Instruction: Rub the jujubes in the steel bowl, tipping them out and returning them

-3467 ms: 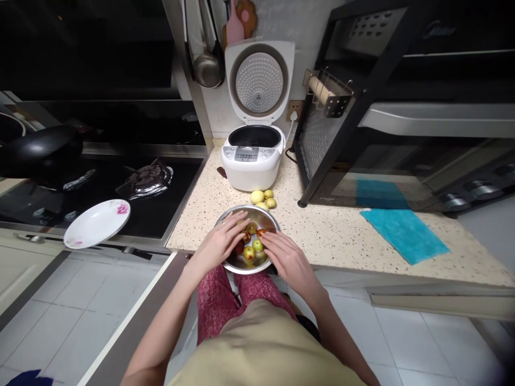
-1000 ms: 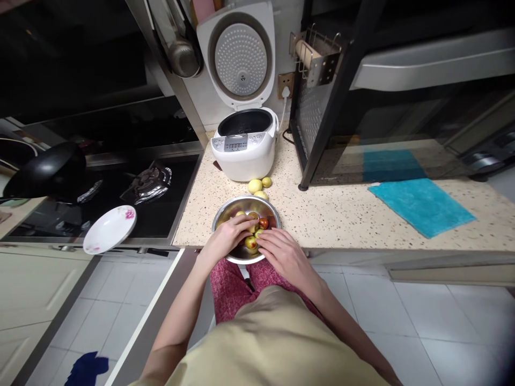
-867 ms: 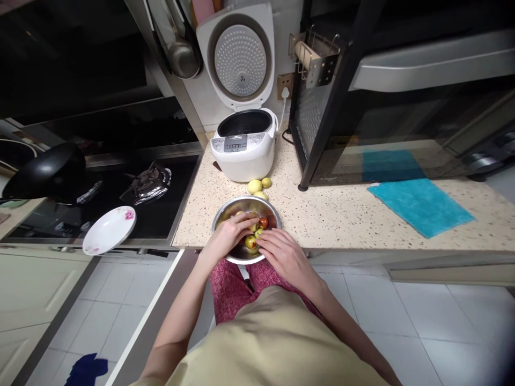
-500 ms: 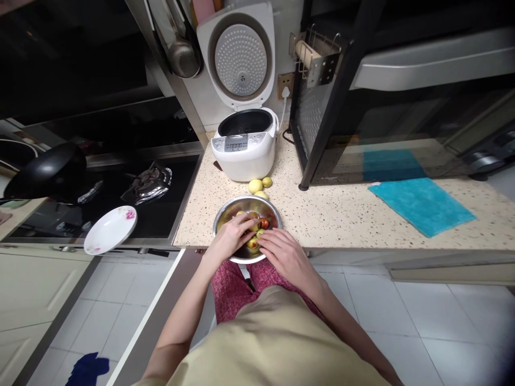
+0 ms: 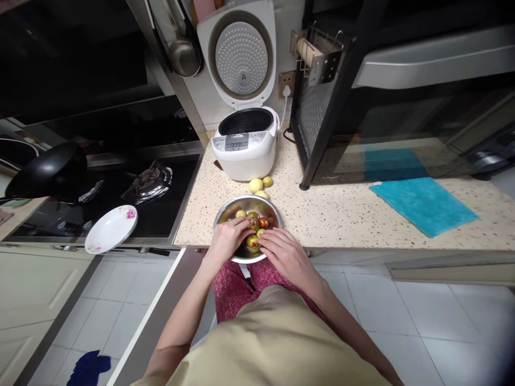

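Note:
At the counter's front edge sits a round steel bowl [image 5: 220, 211] holding several jujubes, some yellow-green, some brownish, and one red-brown jujube [image 5: 264, 222]. My left hand [image 5: 228, 237] reaches over the bowl's left side, its curled fingertips on a brownish-green jujube [image 5: 254, 224]. From the right, my right hand [image 5: 285, 254] has its fingers together, with a small green jujube [image 5: 259, 233] at the tips. A yellow-green jujube with a red patch [image 5: 252, 241] lies between the hands. Behind the bowl, a few pale green jujubes [image 5: 255, 185] rest on the counter.
A white rice cooker [image 5: 245, 155] stands behind with its lid raised. On the left, a flowered white plate [image 5: 111, 229] overhangs the hob's edge near a black wok [image 5: 48, 170]. A blue cloth [image 5: 426, 206] lies right, before a dark oven [image 5: 386, 123].
My left hand has drawn back slightly to the left, uncovering more of the jujubes in the bowl. My right hand stays almost where it was.

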Available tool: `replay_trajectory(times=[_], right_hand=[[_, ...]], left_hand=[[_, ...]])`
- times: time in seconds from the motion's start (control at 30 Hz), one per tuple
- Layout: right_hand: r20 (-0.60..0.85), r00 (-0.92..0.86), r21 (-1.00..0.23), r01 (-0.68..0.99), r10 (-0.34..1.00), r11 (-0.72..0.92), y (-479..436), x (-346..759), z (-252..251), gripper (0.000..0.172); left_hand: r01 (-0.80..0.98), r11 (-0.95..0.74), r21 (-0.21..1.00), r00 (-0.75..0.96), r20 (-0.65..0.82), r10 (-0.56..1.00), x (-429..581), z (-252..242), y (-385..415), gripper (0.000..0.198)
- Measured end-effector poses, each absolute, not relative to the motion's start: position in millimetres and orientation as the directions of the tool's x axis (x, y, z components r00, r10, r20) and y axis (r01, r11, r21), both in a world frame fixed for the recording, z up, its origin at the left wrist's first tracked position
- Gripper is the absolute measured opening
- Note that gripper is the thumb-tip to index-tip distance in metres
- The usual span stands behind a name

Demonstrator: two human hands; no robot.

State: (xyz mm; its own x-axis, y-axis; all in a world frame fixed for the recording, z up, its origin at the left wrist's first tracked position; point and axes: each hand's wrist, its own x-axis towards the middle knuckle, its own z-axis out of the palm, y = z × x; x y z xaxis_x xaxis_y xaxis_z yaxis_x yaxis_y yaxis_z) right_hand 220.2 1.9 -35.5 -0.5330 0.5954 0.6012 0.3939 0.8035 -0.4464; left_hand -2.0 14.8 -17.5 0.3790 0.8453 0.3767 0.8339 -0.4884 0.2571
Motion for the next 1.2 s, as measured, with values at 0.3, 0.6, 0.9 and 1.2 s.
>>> replay_trajectory(times=[0.3, 0.6, 0.9, 1.2], right_hand=[[0.598, -0.527, -0.462, 0.388, 0.603, 0.797, 2.5, 220.4, -38.3, 0.028], [0.609, -0.517, -0.469, 0.377, 0.601, 0.799, 3.0, 221.7, -40.1, 0.030], [0.579, -0.532, -0.480, 0.390, 0.618, 0.786, 0.4, 223.9, -36.4, 0.028], [0.616, -0.519, -0.425, 0.414, 0.592, 0.805, -1.4, 231.0, -32.7, 0.027]], left_hand=[[0.827, -0.536, 0.172, 0.470, 0.311, 0.826, -5.9, -22.5, 13.7, 0.021], [0.796, -0.575, 0.189, 0.500, 0.330, 0.800, -2.4, -5.0, 27.1, 0.027], [0.843, -0.536, 0.042, 0.523, 0.168, 0.836, 30.2, 31.4, 111.2, 0.036], [0.859, -0.506, -0.076, 0.505, -0.032, 0.863, 65.3, 28.5, 166.6, 0.023]])
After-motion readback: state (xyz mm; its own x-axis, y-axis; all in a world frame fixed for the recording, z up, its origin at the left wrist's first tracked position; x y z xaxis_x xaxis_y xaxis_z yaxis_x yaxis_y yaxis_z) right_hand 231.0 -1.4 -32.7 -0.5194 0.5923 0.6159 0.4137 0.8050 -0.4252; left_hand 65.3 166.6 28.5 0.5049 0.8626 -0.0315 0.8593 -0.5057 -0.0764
